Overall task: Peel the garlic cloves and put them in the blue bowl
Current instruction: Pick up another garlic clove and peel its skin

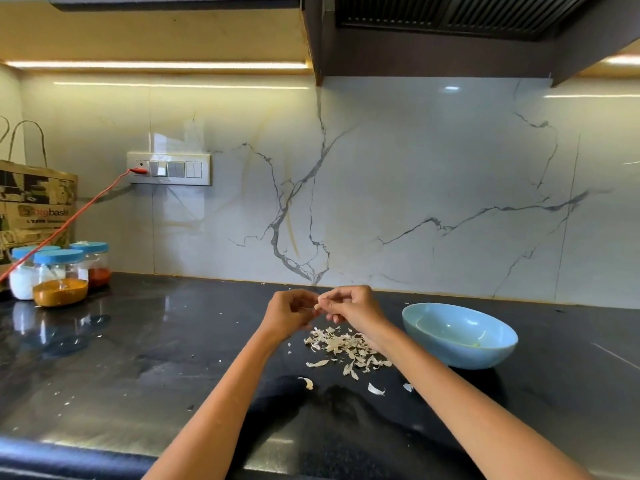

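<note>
Both hands are raised together over the dark counter, pinching one small garlic clove [316,306] between their fingertips. My left hand [289,313] holds it from the left, my right hand [351,305] from the right, with fingers curled. Most of the clove is hidden by the fingers. Below the hands lies a heap of pale garlic peels [343,346]. Three loose pieces [375,389] lie nearer to me; I cannot tell whether they are cloves or skin. The blue bowl [498,348] stands to the right of the hands, and its inside looks almost bare.
Three blue-lidded spice jars [60,277] stand at the far left, a printed paper bag [34,206] behind them. A red cable [86,209] runs from the wall switch panel [168,169] down to the left. Small peel flecks dot the black counter [156,358].
</note>
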